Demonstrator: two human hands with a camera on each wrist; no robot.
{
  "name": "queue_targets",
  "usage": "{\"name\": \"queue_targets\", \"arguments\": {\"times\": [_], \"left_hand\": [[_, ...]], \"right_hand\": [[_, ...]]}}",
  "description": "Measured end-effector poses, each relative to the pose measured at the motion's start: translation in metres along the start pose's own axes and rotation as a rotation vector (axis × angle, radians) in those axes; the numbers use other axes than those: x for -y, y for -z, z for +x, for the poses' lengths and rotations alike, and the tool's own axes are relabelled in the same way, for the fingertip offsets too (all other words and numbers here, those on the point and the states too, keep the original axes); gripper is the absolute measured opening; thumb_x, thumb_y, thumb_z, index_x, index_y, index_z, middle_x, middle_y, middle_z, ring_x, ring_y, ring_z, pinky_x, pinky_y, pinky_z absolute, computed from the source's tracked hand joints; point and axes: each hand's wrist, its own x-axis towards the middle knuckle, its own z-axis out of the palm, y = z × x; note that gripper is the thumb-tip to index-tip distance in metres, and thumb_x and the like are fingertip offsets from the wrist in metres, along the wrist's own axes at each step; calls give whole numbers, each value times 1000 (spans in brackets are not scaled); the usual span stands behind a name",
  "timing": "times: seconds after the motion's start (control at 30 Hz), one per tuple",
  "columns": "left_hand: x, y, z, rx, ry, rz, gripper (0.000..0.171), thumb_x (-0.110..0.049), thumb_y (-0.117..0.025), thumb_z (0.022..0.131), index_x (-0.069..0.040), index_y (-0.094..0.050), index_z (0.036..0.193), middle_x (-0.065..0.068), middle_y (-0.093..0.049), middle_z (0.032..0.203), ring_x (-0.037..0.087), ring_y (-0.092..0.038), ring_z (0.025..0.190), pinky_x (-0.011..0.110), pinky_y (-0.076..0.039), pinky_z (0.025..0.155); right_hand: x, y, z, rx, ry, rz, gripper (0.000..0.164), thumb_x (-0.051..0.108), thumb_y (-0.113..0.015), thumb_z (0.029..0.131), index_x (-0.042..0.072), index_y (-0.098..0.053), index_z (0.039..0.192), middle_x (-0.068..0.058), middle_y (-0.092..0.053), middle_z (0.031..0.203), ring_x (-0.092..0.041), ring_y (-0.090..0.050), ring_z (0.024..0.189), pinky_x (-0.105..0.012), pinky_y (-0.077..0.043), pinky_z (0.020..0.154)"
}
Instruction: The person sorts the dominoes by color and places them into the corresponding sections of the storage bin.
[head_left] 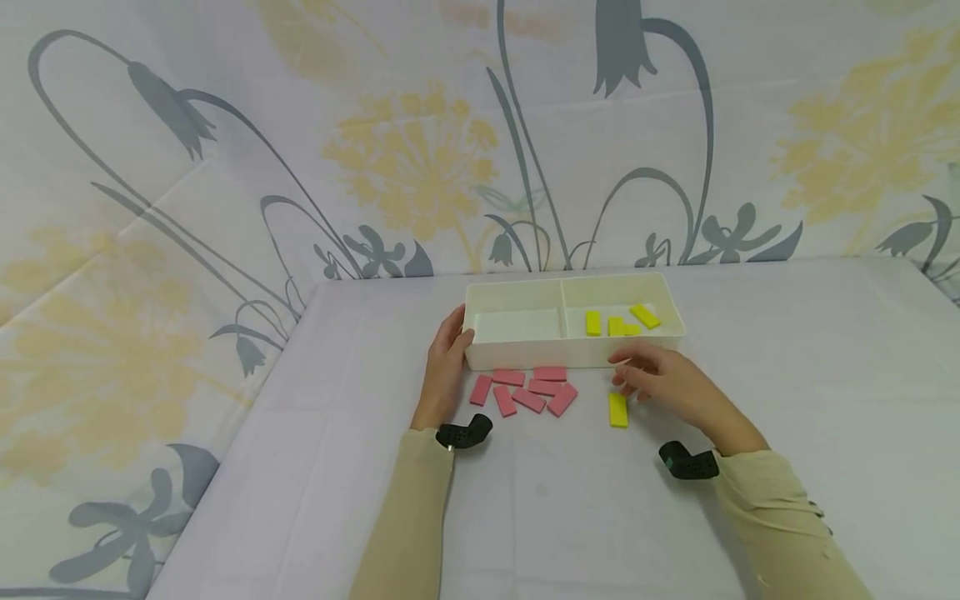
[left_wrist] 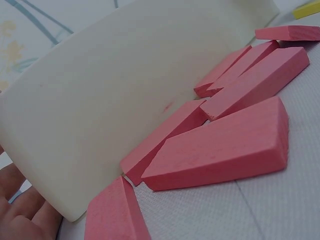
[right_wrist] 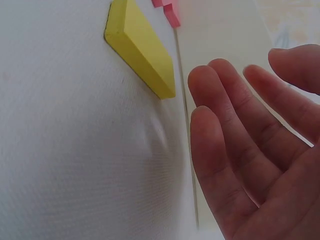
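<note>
My left hand (head_left: 444, 362) holds the left end of a white two-compartment box (head_left: 540, 357), thumb at the front corner and fingers along the end wall. My right hand (head_left: 663, 377) hovers by the box's front right, its fingers loosely bent and nothing between them. Just below those fingertips, a flat yellow block (head_left: 618, 411) lies on the cloth; the right wrist view shows a gap between this yellow block (right_wrist: 142, 47) and the fingers. Several yellow blocks (head_left: 593, 323) lie in the right compartment. The left compartment (head_left: 517, 323) shows a bare floor.
Several pink blocks (head_left: 529, 400) lie loosely scattered before the box, some right against its front wall. A white cloth (head_left: 555, 517) covers the table. Behind stands a flower-patterned curtain (head_left: 450, 100). Each wrist wears a black camera, the left camera (head_left: 465, 432) near the pink blocks.
</note>
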Motion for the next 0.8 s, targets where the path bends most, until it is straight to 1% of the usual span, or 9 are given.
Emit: {"name": "queue_targets", "arguments": {"times": [0.1,0.2,0.3,0.33,0.43,0.63,0.8], "left_hand": [[7,1,2,-5,-8,18,46,-28,-44,93,-19,-35,137,-3,-35,139,14,-32,126,34,-27,101],[-1,0,-2,5,-16,20,46,-26,-43,94,-16,-34,138,0,-34,140,17,-31,127,35,-26,101],[-2,0,-2,8,-14,15,45,-24,-42,94,-15,-34,138,1,-33,140,19,-30,128,35,-26,101],[-2,0,-2,7,-13,16,45,-23,-42,94,-15,-34,138,1,-33,141,19,-30,128,36,-25,102],[7,1,2,-7,-17,14,45,-25,-43,94,-17,-35,137,-1,-34,140,17,-31,127,35,-26,101],[9,1,2,-10,-17,3,45,-25,-43,93,-18,-35,137,-1,-34,140,16,-31,127,36,-26,101],[6,0,2,-1,-9,-1,44,-23,-43,94,-18,-35,137,-2,-34,140,15,-31,127,35,-27,101]], "right_hand": [[-1,0,-1,4,-7,-7,30,22,-51,91,4,-51,114,-11,-61,93,-22,-58,76,-33,-49,65],[-2,2,-1,7,-11,-21,31,23,-51,91,4,-51,115,-10,-61,92,-21,-58,74,-33,-49,65],[-2,3,-1,22,-18,-40,31,24,-51,91,4,-52,114,-8,-60,89,-21,-57,73,-33,-48,65],[-2,4,-1,28,-22,-47,31,25,-51,91,4,-52,114,-8,-60,88,-21,-57,73,-33,-48,65],[-3,4,-1,49,-43,-81,31,26,-51,91,5,-52,114,-7,-59,85,-21,-55,73,-33,-46,65],[-4,2,-2,101,-83,-168,31,28,-52,90,8,-54,113,-4,-57,72,-18,-52,66,-31,-43,63],[-2,-1,-3,134,-128,-184,30,28,-51,90,9,-55,113,-3,-56,71,-17,-52,65,-30,-42,62]]}}
